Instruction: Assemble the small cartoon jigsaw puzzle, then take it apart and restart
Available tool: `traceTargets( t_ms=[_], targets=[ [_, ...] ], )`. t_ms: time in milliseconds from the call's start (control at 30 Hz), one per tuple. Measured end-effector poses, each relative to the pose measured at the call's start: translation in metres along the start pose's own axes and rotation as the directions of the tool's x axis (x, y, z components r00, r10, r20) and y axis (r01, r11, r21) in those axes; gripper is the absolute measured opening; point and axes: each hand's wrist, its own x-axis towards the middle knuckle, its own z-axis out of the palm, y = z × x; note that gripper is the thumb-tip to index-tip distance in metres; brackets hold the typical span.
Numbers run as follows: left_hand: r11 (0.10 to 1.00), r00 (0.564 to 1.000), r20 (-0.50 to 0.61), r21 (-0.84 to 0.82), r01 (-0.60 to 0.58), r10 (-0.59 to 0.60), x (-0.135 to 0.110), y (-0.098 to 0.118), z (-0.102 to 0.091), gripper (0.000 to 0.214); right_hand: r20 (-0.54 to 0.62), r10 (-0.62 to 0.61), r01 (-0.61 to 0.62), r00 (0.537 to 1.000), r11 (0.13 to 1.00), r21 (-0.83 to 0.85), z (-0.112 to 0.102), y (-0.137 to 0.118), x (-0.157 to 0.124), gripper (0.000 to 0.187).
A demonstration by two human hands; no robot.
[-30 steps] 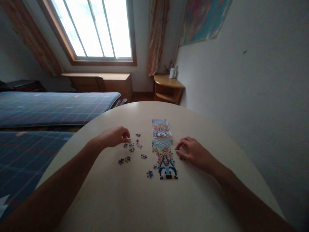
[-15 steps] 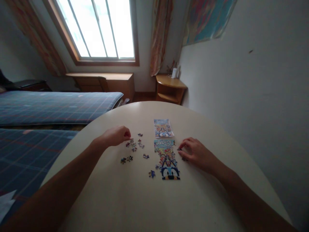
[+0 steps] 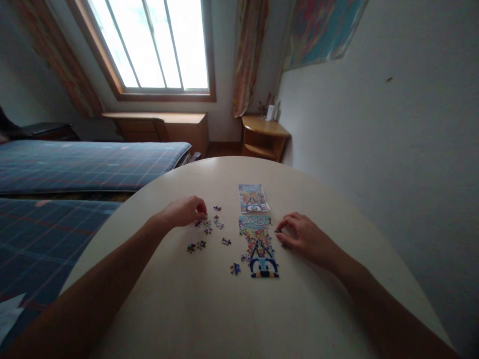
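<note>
A partly assembled jigsaw puzzle (image 3: 264, 267) lies on the round table, showing a blue cartoon dog's face at its near end. Just beyond it is a printed reference picture (image 3: 253, 198) of the same design. My right hand (image 3: 305, 238), to the puzzle's right, pinches a small dark puzzle piece (image 3: 278, 231) between thumb and index finger; another piece is partly hidden under the hand. On the left, my left hand (image 3: 186, 210) has its fingers closed on a puzzle piece (image 3: 204, 217) at the edge of a loose cluster (image 3: 208, 228). The fingers mostly cover that piece.
More loose pieces lie left of the puzzle: a pair (image 3: 196, 247), a single one (image 3: 226, 241) and a blue-and-yellow one (image 3: 235, 269). The pale round table (image 3: 194, 309) stands between a bed with a plaid mattress (image 3: 90, 164) and a white wall (image 3: 374, 139).
My left hand has shifted slightly to the right over the loose cluster, its fingertips now covering more of the piece there. My right hand has stayed nearly still.
</note>
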Motion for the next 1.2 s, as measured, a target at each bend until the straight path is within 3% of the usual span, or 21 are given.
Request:
traceTargets(
  t_ms=[233,433,633,833,1000,1200],
  targets=[
    [1.0,1.0,-0.011,-0.003,-0.014,0.014,-0.001,-0.004,-0.003,0.025,0.005,-0.003,0.003,1.0,1.0,-0.005,0.0,0.0,0.0,0.013],
    [0.999,0.995,0.1,0.035,-0.01,0.007,-0.007,-0.011,-0.01,0.034,0.005,0.013,-0.013,1.0,1.0,-0.006,-0.001,-0.001,0.001,0.012],
    [0.999,0.991,0.136,0.053,-0.005,-0.002,-0.007,-0.009,-0.006,0.026,0.017,0.01,-0.01,1.0,1.0,-0.007,-0.001,-0.002,0.0,0.014],
    [0.999,0.993,0.12,0.037,-0.027,0.023,-0.006,-0.01,-0.005,0.03,0.012,0.001,-0.001,1.0,1.0,-0.007,0.0,0.0,0.0,0.012],
    [0.992,0.99,0.136,-0.123,-0.021,0.038,-0.001,-0.013,-0.002,0.044,0.011,-0.002,0.002,1.0,1.0,-0.004,0.0,-0.001,0.0,0.011],
    [0.992,0.998,0.048,-0.122,-0.032,0.038,0.005,-0.011,0.003,0.039,0.018,0.001,-0.001,1.0,1.0,-0.012,0.0,0.0,-0.001,0.012]
  ],
)
